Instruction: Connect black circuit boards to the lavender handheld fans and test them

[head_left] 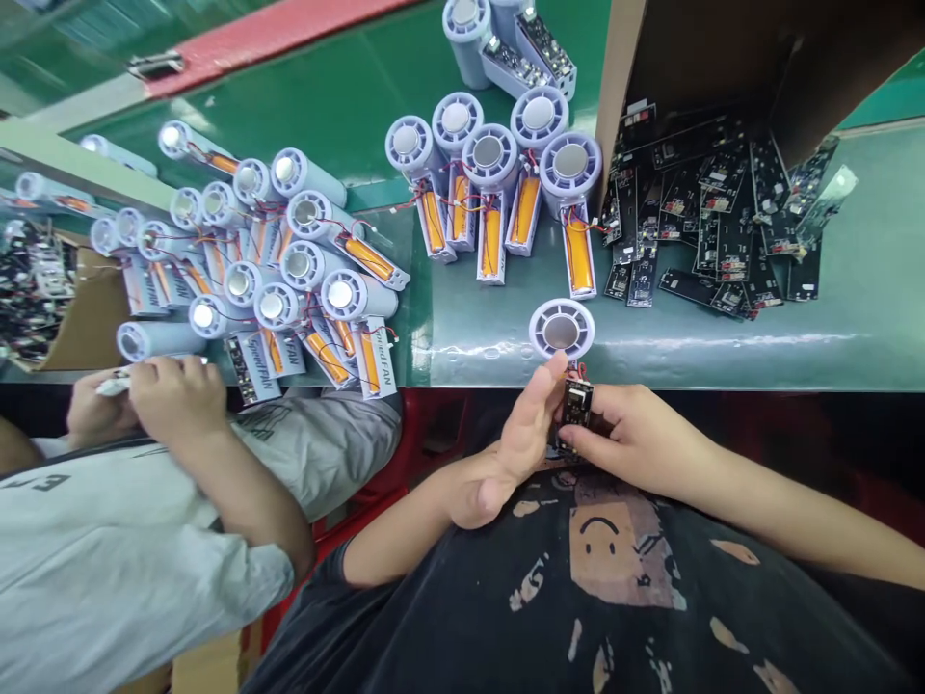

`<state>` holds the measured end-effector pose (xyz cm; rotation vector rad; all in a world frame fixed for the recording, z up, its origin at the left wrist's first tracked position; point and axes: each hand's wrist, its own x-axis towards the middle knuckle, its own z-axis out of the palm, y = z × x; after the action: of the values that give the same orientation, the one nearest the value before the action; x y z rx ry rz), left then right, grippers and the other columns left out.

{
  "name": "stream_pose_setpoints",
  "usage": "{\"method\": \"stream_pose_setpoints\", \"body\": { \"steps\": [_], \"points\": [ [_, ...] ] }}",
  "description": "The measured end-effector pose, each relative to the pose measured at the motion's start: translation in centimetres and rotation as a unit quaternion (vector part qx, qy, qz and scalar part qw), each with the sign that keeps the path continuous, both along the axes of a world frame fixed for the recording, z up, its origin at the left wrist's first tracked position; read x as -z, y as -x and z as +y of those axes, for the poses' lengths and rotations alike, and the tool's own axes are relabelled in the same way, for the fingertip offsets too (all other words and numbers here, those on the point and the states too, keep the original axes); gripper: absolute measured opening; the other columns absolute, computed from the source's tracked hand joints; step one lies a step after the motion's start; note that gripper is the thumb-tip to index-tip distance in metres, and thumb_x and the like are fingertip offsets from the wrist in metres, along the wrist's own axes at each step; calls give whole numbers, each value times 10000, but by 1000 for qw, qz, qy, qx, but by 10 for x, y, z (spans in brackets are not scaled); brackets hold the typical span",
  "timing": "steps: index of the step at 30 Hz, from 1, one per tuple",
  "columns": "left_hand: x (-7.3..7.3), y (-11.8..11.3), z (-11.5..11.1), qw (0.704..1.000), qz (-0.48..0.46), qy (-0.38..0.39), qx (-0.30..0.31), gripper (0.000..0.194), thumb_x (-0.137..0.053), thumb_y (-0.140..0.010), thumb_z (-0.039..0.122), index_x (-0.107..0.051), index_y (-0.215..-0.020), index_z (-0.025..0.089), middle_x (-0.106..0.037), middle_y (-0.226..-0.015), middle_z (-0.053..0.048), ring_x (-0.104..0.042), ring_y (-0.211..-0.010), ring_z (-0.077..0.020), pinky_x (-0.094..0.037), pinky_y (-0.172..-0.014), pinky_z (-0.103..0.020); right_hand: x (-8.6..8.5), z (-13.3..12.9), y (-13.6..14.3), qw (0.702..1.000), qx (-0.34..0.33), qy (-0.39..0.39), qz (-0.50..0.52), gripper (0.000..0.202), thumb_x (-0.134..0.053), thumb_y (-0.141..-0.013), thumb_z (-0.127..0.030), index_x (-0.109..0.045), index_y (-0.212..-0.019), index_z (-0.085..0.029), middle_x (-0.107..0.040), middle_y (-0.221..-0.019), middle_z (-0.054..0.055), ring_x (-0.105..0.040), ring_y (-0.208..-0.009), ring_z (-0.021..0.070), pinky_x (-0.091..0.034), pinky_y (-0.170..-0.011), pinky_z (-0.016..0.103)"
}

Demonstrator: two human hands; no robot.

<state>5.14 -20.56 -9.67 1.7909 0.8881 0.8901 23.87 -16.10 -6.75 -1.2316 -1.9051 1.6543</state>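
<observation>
A pale lavender handheld fan [562, 330] lies at the table's front edge, its round head away from me and its handle toward my shirt. A black circuit board [576, 403] sits at the handle, and red wires show between it and the head. My right hand [632, 429] holds the board from the right, thumb and fingers closed on its sides. My left hand [513, 443] is open, fingers stretched out along the left side of the handle. The hands and board hide most of the handle.
Several fans with orange batteries [490, 236] stand ahead. Loose circuit boards [723, 222] are heaped at the right by a cardboard box [723, 67]. More fans [347, 294] crowd the left, where a co-worker's hands [173, 395] hold something white.
</observation>
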Motion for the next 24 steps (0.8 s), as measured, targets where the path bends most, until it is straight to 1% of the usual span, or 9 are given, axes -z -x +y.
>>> {"method": "stream_pose_setpoints", "body": {
  "steps": [2, 4, 7, 10, 13, 16, 18, 20, 24],
  "points": [
    [-3, 4, 6, 995, -78, 53, 12, 758, -338, -945, 705, -81, -1578, 377, -193, -1662, -126, -469, -1410, -305, -570, -995, -474, 2, -1, -4, 995, 9, 49, 86, 125, -561, -887, -258, -644, -833, -181, -704, -809, 21, -650, -734, 146, -496, -684, 289],
    [-2, 8, 12, 991, -111, 78, -4, 623, -460, -980, 554, -261, -1536, 354, -258, -1635, -138, -533, -1348, -294, -555, -1025, -464, 6, -3, -8, 973, 5, 137, 184, 164, -545, -917, -310, -634, -872, -180, -712, -824, 22, -669, -760, 144, -526, -741, 313],
    [4, 11, 19, 994, -91, 42, -37, 477, -547, -948, 227, -450, -1403, 330, -371, -1553, -124, -587, -1270, -257, -549, -1029, -439, 11, -7, -10, 937, -4, 252, 244, 195, -619, -886, -371, -599, -917, -180, -695, -730, -4, -648, -646, 127, -522, -656, 293],
    [6, 9, 28, 997, -45, -14, -55, 530, -521, -872, 64, -501, -1343, 307, -441, -1446, -114, -609, -1182, -221, -576, -965, -403, 16, -8, -7, 915, 3, 290, 280, 220, -678, -842, -362, -596, -924, -176, -682, -682, -23, -629, -594, 115, -503, -628, 280],
    [0, 5, 38, 996, 17, -60, -60, 556, -540, -833, 4, -546, -1306, 296, -501, -1263, -80, -614, -1017, -164, -590, -874, -339, 19, -8, -1, 905, 6, 296, 306, 206, -674, -840, -358, -604, -893, -171, -666, -639, -36, -606, -558, 102, -494, -632, 277],
    [-7, 2, 46, 993, 59, -94, -47, 515, -574, -836, 4, -591, -1254, 305, -505, -1135, -44, -586, -957, -147, -579, -809, -308, 19, -8, 2, 909, 17, 280, 307, 265, -678, -835, -421, -601, -877, -171, -645, -624, -44, -585, -540, 95, -496, -614, 273],
    [-10, 1, 49, 989, 84, -105, -55, 483, -586, -841, 11, -611, -1224, 304, -502, -1106, -34, -577, -946, -146, -571, -797, -310, 17, -10, 2, 924, 37, 252, 285, 318, -691, -815, -479, -582, -824, -181, -623, -624, -49, -578, -537, 97, -506, -595, 274],
    [-13, -2, 49, 984, 110, -112, -83, 418, -617, -843, 37, -635, -1178, 286, -500, -1090, -33, -573, -945, -153, -565, -821, -336, 13, -13, -1, 949, 63, 215, 223, 327, -688, -811, -490, -566, -784, -187, -620, -648, -41, -591, -540, 104, -512, -566, 272],
    [-14, -8, 44, 969, 158, -141, -127, 339, -683, -824, 90, -653, -1115, 261, -494, -1099, -40, -557, -1021, -195, -536, -906, -403, 7, -19, -11, 989, 95, 83, 74, 173, -606, -879, -364, -603, -861, -192, -652, -690, -26, -626, -545, 117, -503, -537, 260]
  ]
}}
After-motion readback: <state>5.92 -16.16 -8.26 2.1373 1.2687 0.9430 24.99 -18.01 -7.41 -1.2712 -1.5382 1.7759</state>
